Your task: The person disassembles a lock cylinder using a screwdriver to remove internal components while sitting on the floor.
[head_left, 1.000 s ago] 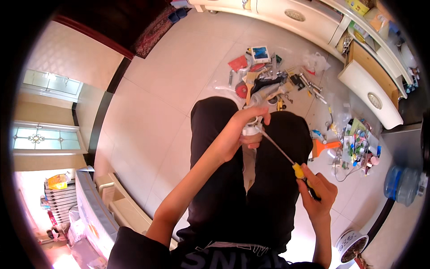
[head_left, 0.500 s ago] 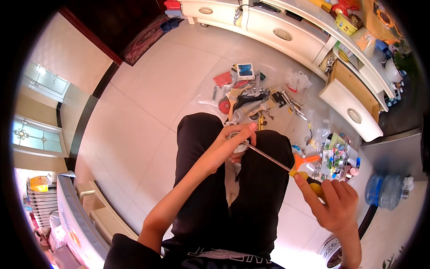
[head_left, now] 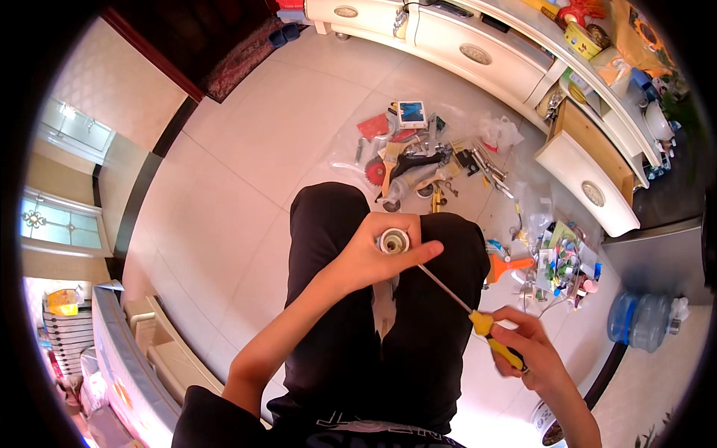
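Between my knees, my left hand (head_left: 357, 255) is closed around a round white hollow piece (head_left: 394, 240). Its open end faces up and shows a pale recessed inside; its lower part is hidden by my fingers. To the right, my right hand (head_left: 536, 351) grips a screwdriver (head_left: 482, 322) by its yellow and black handle. The long metal shaft slants up and left toward my left thumb. Its tip lies at or behind the thumb, and I cannot tell whether it touches the white piece.
Ahead on the tiled floor lie assorted tools, including a paintbrush (head_left: 389, 160) and a red round disc (head_left: 375, 172). An orange-handled tool (head_left: 511, 266) is right of my knee, beside a heap of small parts (head_left: 564, 261). An open drawer (head_left: 586, 183) juts out at the right.
My left hand has turned so the white piece's open end faces up. My right hand has lowered and shifted slightly left with the screwdriver, its grip on the handle changed.
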### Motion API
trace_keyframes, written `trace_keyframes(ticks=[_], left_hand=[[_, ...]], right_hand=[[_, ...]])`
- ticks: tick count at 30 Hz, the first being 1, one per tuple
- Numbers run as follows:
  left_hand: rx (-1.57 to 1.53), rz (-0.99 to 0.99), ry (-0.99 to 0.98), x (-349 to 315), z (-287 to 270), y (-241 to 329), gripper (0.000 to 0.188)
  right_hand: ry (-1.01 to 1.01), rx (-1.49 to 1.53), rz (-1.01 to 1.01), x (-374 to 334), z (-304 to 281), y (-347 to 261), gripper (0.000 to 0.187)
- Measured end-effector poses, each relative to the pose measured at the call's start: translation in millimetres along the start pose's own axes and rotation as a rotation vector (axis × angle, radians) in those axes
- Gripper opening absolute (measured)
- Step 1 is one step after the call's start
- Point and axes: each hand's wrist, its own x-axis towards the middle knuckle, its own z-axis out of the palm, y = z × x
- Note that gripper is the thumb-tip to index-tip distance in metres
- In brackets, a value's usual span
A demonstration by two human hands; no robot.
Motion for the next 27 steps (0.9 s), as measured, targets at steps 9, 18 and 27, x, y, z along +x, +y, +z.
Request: trace_keyframes(ticks=[9,18,27], left_hand=[[0.011,-0.036,-0.103,-5,1,15,0.028],[0.006,-0.084,0.067,0,4,3,0.029],[-0.122,-0.202,0.145,7,8,-1,0.037]], right_hand=[[-0.167,0.112,0.023,15,-16,28,0.023],[0.108,-0.36,-0.277,21,-12,19,0.028],[0.562,-1.947,-1.368,10,-18,-5,0.027]])
